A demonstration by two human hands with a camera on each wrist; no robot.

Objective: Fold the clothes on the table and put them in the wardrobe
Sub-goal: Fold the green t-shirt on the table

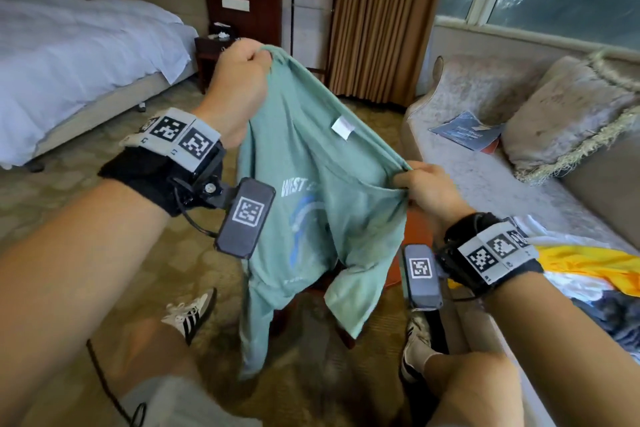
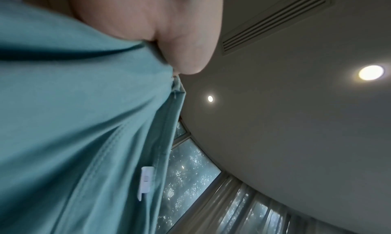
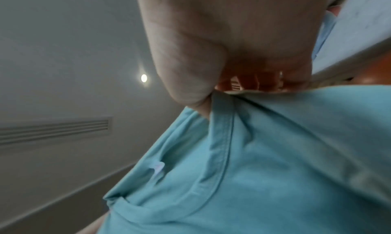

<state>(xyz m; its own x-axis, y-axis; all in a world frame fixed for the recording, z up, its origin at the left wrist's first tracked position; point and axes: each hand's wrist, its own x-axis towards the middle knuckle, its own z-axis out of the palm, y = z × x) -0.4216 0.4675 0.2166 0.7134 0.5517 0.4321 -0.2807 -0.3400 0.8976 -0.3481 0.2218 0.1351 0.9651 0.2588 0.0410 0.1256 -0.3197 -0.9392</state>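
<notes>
Hands [image 1: 242, 69] gripping teal shirt [image 1: 311, 218]

Sofa [image 1: 485, 177]: pale, worn upholstery, along the right under the window.
On sofa, far end: 1 fringed cushion [image 1: 568, 121] leaning against the backrest; just beside it a blue booklet [image 1: 465, 131] lying flat on the seat.
On sofa, near end: a heap of clothes [image 1: 588, 274], white, yellow and dark pieces overlapping.
Floor [image 1: 69, 204]: patterned carpet.
Bed [image 1: 79, 55]: white bedding, at left.
</notes>
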